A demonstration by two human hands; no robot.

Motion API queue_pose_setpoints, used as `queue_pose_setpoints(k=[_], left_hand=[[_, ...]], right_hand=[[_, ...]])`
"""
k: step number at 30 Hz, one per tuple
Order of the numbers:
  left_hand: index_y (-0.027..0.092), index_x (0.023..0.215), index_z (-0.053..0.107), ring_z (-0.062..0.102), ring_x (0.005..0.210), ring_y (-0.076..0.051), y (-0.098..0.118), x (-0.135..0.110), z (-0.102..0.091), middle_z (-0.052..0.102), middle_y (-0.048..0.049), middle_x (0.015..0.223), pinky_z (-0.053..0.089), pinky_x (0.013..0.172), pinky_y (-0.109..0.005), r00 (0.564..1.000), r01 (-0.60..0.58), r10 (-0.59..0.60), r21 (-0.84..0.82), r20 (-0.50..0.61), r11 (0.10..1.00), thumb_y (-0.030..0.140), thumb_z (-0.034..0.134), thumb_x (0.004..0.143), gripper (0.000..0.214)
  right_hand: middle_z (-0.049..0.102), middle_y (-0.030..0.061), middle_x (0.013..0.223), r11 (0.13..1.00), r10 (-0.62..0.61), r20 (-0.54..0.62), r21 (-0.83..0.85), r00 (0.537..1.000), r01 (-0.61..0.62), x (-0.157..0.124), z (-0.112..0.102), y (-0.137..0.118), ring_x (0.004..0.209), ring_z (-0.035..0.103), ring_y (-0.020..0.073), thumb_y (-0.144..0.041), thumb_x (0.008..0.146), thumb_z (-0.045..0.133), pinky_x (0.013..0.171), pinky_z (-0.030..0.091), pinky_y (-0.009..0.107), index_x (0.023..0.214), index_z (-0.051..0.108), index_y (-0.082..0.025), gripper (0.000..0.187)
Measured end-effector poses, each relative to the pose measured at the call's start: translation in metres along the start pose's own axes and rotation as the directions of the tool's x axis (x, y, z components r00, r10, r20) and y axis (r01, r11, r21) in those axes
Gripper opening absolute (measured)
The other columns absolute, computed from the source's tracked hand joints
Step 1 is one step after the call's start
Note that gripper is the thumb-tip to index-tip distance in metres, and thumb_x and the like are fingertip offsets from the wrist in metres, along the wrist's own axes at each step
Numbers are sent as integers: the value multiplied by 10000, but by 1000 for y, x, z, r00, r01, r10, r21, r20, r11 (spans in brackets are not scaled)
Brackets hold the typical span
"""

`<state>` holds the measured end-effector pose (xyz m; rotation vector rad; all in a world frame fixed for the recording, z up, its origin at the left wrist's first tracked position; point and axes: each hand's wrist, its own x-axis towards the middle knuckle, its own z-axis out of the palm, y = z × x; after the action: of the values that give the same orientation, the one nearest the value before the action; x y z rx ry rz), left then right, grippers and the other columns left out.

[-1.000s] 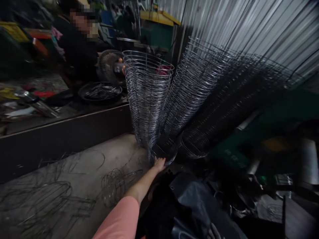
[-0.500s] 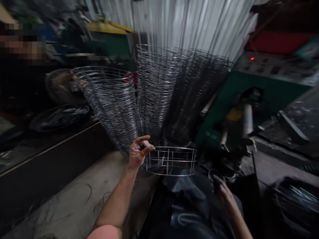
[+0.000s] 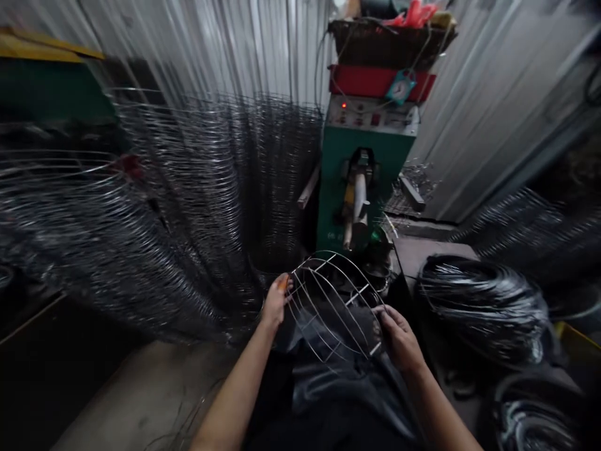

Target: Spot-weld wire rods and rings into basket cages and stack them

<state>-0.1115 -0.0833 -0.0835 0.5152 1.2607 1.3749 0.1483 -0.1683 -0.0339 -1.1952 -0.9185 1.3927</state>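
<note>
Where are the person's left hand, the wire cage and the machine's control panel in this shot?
Left hand point(image 3: 276, 300): head view, point on the back of the hand.
Wire cage point(image 3: 357, 295): head view, point on a crossbar.
Control panel point(image 3: 370, 116): head view, point on the panel's face.

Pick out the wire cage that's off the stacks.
It's the single wire cage held between the left hand and right hand. It alone sits apart, tilted in front of the body, while the others nest in tall stacks.
</note>
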Motion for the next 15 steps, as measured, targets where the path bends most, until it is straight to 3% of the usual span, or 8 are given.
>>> queue_pose_setpoints(k=[2,4,7,10,13,15], left_hand=[[234,1088,548,531,1021,-180,-2,-16,10,587,-60,1076,426,802,-298,988,-145,149,92,-43,985,398,559,773,355],[251,1141,527,494,1097,-182,-1,-37,22,550,-58,1163,414,846,-283,968,-243,232,130,91,961,429,574,765,418],[254,1174,515,489,1116,-197,0,-61,43,530,-65,1200,438,832,-275,939,-230,176,160,297,960,450,610,735,490],[253,1146,516,538,1029,-207,-6,-67,60,559,-56,1105,491,712,-273,931,-167,94,183,354,969,420,694,653,549],[212,1047,564,580,867,-197,-15,-65,69,587,-41,949,485,564,-236,935,-87,-18,278,355,957,401,770,535,584],[186,1004,588,589,791,-184,-19,-65,71,602,-41,902,473,535,-224,935,-21,-107,354,338,935,413,789,489,597]], right_hand=[[537,-22,592,1000,-24,-46,7,999,24,3,2,0,505,491,103,-510,675,651,478,407,214,849,625,-204,353],[552,-18,623,995,-80,-20,-55,997,79,4,8,5,553,515,113,-500,705,627,525,429,226,863,636,-201,338],[581,-7,677,962,-196,81,-176,977,208,4,20,25,615,536,125,-487,752,578,612,452,253,883,654,-193,331],[613,0,723,934,-248,127,-232,961,271,1,24,49,650,562,132,-479,823,483,641,461,256,969,646,-196,358],[660,29,887,843,-258,302,-394,918,366,-2,2,55,794,603,167,-459,818,513,728,471,279,1095,609,-208,385],[643,64,1044,710,-318,328,-539,890,453,-3,-35,38,936,590,200,-437,772,591,827,452,313,1156,575,-210,447]])
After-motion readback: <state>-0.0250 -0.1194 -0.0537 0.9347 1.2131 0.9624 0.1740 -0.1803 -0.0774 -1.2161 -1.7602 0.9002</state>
